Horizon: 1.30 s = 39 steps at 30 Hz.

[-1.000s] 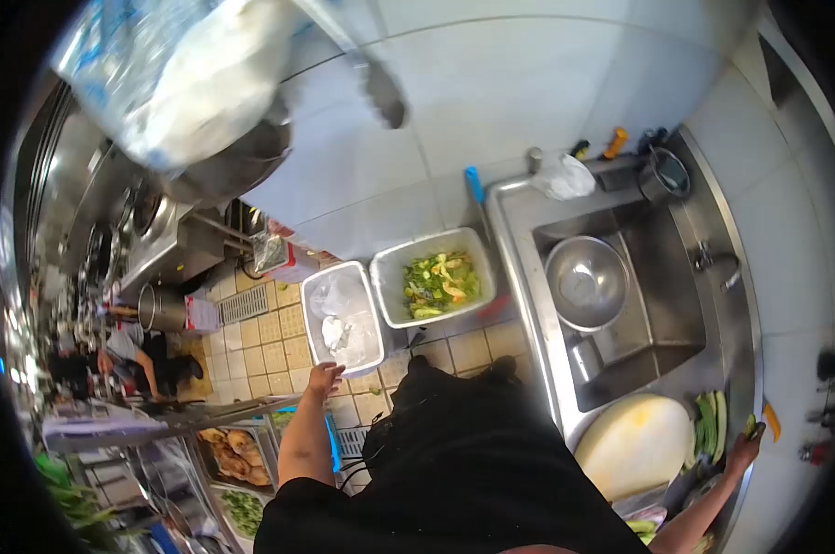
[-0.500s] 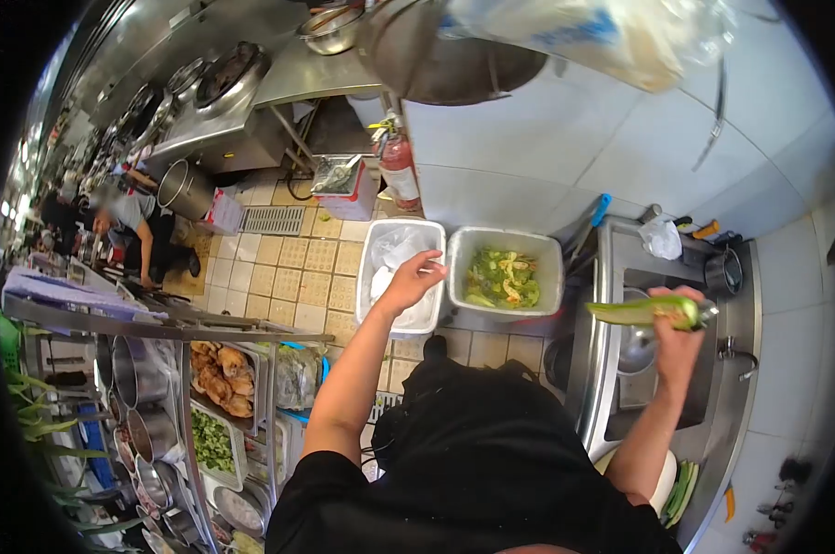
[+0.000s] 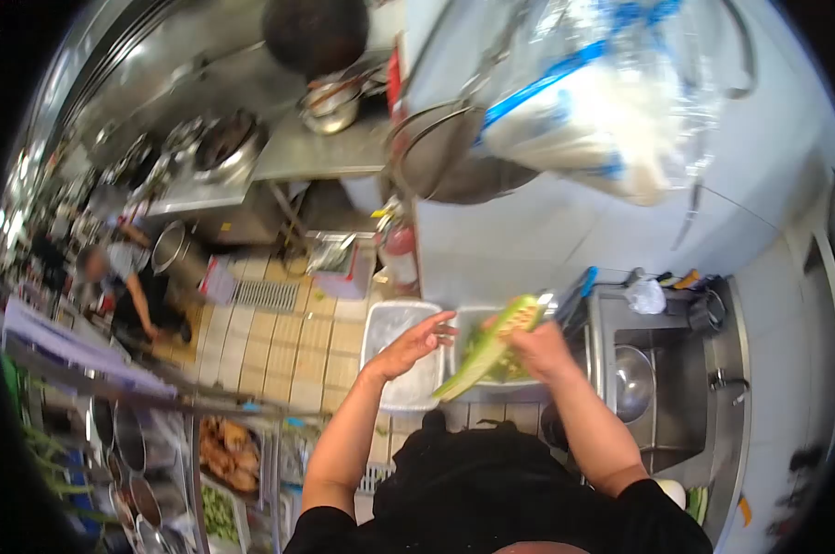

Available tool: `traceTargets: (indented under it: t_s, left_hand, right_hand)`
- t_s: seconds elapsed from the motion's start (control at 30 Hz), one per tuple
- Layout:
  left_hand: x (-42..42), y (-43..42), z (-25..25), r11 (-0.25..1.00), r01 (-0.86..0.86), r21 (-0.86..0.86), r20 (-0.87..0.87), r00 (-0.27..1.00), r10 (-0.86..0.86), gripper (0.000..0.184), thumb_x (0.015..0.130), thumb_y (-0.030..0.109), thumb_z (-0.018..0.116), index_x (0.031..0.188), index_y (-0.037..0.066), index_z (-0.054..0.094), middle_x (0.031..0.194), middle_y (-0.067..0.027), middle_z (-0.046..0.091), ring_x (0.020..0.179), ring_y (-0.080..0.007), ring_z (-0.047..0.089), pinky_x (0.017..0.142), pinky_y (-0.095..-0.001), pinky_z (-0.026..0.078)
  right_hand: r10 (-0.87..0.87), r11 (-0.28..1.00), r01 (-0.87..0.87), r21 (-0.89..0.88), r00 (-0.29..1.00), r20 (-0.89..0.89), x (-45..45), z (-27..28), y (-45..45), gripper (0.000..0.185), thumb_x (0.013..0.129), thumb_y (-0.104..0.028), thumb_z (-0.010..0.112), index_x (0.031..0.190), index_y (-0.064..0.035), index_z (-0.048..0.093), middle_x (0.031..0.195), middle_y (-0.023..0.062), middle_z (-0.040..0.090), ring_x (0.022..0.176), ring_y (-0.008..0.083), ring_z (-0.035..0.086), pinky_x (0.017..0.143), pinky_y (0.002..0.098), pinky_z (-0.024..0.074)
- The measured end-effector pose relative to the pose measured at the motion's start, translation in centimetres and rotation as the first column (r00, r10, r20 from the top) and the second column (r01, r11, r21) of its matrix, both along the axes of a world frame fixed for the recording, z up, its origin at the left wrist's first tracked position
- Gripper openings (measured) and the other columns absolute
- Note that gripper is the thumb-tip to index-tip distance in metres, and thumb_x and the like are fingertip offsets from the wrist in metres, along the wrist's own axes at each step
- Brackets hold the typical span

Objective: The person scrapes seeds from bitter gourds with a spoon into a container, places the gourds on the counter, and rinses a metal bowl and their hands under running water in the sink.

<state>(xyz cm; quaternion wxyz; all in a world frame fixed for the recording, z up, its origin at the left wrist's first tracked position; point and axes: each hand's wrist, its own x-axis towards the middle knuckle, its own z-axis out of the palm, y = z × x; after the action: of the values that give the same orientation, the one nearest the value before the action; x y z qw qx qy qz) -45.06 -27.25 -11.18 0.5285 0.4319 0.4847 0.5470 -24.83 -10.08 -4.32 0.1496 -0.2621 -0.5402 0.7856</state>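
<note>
My right hand [image 3: 539, 353] grips a long green gourd [image 3: 491, 349], cut open so that pale seeds show near its upper end. The gourd slants over the grey bin of green scraps [image 3: 468, 319], its lower tip near the rim of the white bin [image 3: 438, 365]. A small shiny metal piece [image 3: 546, 301] shows by the gourd's upper end; I cannot tell what it is. My left hand [image 3: 410, 347] is over the white bin, fingers spread and holding nothing. It is just left of the gourd, apart from it.
A steel sink [image 3: 680, 369] with a metal bowl [image 3: 633, 383] stands at my right. On the left, a rack holds a tray of browned meat [image 3: 230, 452] and chopped greens [image 3: 219, 514]. Plastic bags [image 3: 602, 120] hang ahead. A co-worker [image 3: 131, 286] bends down at far left.
My right hand has carried the gourd leftward from above the sink to over the bins, and the gourd has tilted. My left hand stays open over the white bin. The view has shifted.
</note>
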Motion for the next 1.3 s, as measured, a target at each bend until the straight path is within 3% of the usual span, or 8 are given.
traceTargets:
  t_s: [0.13, 0.17, 0.3, 0.5, 0.57, 0.67, 0.8, 1.3]
  left_hand:
    - [2.5, 5.1, 2.0, 0.985, 0.174, 0.022, 0.396, 0.903, -0.168, 0.086, 0.09, 0.062, 0.055, 0.154, 0.015, 0.021, 0.142, -0.0078, 0.041, 0.107, -0.0236, 0.058, 0.091, -0.0397, 0.051]
    - [3.2, 6.1, 1.5, 0.997, 0.071, 0.007, 0.413, 0.908, -0.068, 0.073, 0.09, 0.059, 0.058, 0.144, 0.017, 0.032, 0.12, -0.0083, 0.054, 0.074, -0.0246, 0.066, 0.067, -0.0407, 0.057]
    - [2.6, 8.1, -2.1, 0.981, 0.037, -0.189, 0.39, 0.92, 0.04, 0.048, 0.097, 0.057, 0.046, 0.124, 0.016, 0.047, 0.087, -0.0086, 0.061, 0.073, -0.0211, 0.063, 0.059, -0.0353, 0.054]
    - [2.7, 9.4, -0.9, 0.985, -0.018, -0.173, 0.51, 0.854, 0.105, 0.063, 0.098, 0.064, 0.029, 0.123, 0.012, 0.054, 0.096, -0.0108, 0.064, 0.081, -0.0212, 0.065, 0.077, -0.0368, 0.056]
    - [2.7, 10.8, 0.2, 0.985, -0.013, -0.174, 0.559, 0.822, 0.109, 0.061, 0.098, 0.063, 0.03, 0.123, 0.012, 0.053, 0.096, -0.011, 0.063, 0.082, -0.022, 0.065, 0.077, -0.0383, 0.056]
    - [4.8, 10.7, 2.9, 0.986, -0.056, -0.159, 0.524, 0.842, 0.132, 0.06, 0.099, 0.062, 0.028, 0.122, 0.011, 0.05, 0.094, -0.0108, 0.061, 0.08, -0.0229, 0.064, 0.075, -0.0405, 0.057]
    - [6.3, 12.1, 4.3, 0.988, -0.123, -0.093, 0.428, 0.891, 0.151, 0.057, 0.1, 0.06, 0.028, 0.122, 0.011, 0.048, 0.092, -0.0108, 0.059, 0.073, -0.0226, 0.064, 0.066, -0.0383, 0.058]
    - [11.7, 12.2, 8.8, 0.962, -0.233, 0.144, 0.5, 0.856, 0.133, 0.047, 0.104, 0.047, 0.029, 0.127, 0.009, 0.044, 0.099, -0.0181, 0.058, 0.073, -0.0295, 0.065, 0.064, -0.0417, 0.058]
  right_hand:
    - [-0.03, 0.968, 0.01, 0.251, 0.997, 0.076, -2.2, 1.8, -0.4, 0.03, 0.081, -0.009, 0.068, 0.108, 0.0036, 0.061, 0.1, 0.0106, 0.068, 0.089, 0.0177, 0.065, 0.076, 0.0325, 0.0523]
    - [-0.098, 0.895, 0.048, 0.444, 0.991, 0.091, -2.4, 2.0, -0.5, 0.032, 0.081, -0.013, 0.071, 0.107, 0.0035, 0.061, 0.098, 0.0106, 0.068, 0.088, 0.0167, 0.065, 0.076, 0.032, 0.0518]
    - [-0.18, 0.732, 0.024, 0.681, 0.971, 0.158, 1.9, 0.6, 1.9, 0.046, 0.075, -0.025, 0.081, 0.108, 0.0002, 0.061, 0.097, 0.011, 0.068, 0.087, 0.019, 0.065, 0.079, 0.0343, 0.0511]
    - [-0.277, 0.777, -0.142, 0.613, 0.797, 0.536, 15.1, -9.3, 5.9, 0.059, 0.071, -0.038, 0.081, 0.109, 0.0021, 0.062, 0.103, 0.0198, 0.067, 0.097, 0.0238, 0.066, 0.085, 0.0328, 0.0501]
    - [-0.2, 0.779, -0.249, 0.575, 0.77, 0.605, 18.3, -9.4, 5.4, 0.049, 0.078, -0.027, 0.076, 0.113, 0.0026, 0.059, 0.102, 0.0177, 0.067, 0.095, 0.0242, 0.065, 0.083, 0.0338, 0.0502]
    - [-0.138, 0.956, -0.009, 0.293, 0.869, 0.475, 20.6, -10.9, 4.4, 0.047, 0.088, 0.0, 0.056, 0.133, 0.0016, 0.044, 0.095, 0.01, 0.067, 0.07, 0.0113, 0.055, 0.062, 0.0253, 0.0458]
    - [-0.115, 0.983, 0.055, 0.173, 0.926, 0.359, 21.7, -10.4, 5.5, 0.052, 0.088, 0.005, 0.053, 0.137, 0.0056, 0.036, 0.096, 0.0129, 0.067, 0.072, 0.0126, 0.058, 0.065, 0.0257, 0.0498]
    - [-0.021, 0.992, -0.011, 0.122, 0.968, 0.252, 19.3, -7.1, 8.0, 0.048, 0.095, -0.005, 0.05, 0.14, -0.0013, 0.035, 0.09, 0.0094, 0.066, 0.049, 0.0096, 0.054, 0.043, 0.0253, 0.0467]
